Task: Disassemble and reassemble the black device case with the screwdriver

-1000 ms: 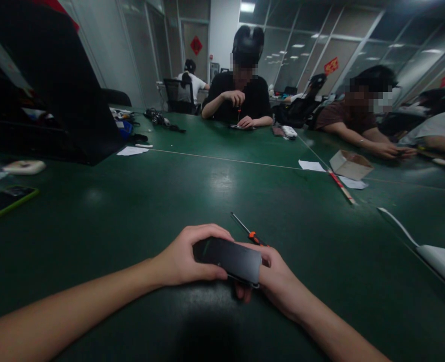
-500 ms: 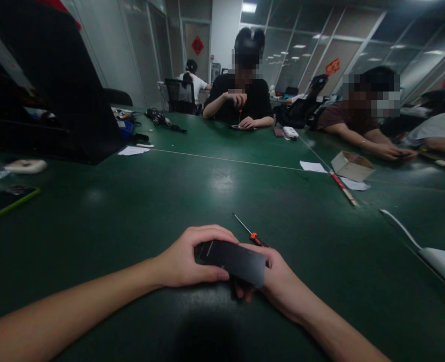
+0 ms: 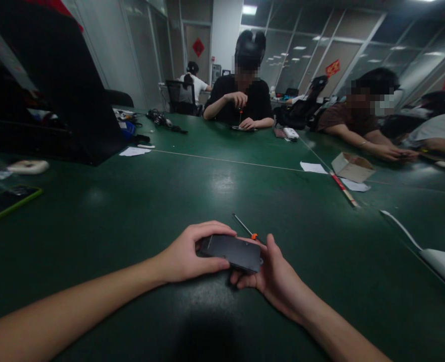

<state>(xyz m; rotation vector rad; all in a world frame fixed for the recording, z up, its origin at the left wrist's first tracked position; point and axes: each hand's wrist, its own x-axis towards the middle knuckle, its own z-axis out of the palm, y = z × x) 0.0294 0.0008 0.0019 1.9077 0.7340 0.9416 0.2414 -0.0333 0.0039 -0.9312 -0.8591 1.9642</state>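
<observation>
Both hands clasp a flat black rectangular phone (image 3: pixel 233 251) just above the green table (image 3: pixel 139 211): left hand (image 3: pixel 186 256) wraps its 9 o'clock end, right hand (image 3: pixel 273 274) cups its 3 o'clock end. A thin orange-handled screwdriver (image 3: pixel 245 229) lies at 12 o'clock.

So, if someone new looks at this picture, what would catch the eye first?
The two bare hands low in the middle: the left hand and the right hand hold a dark flat device between them over the green table. Just behind it lies a thin screwdriver with an orange collar. Across the table sits a person in black.
</observation>
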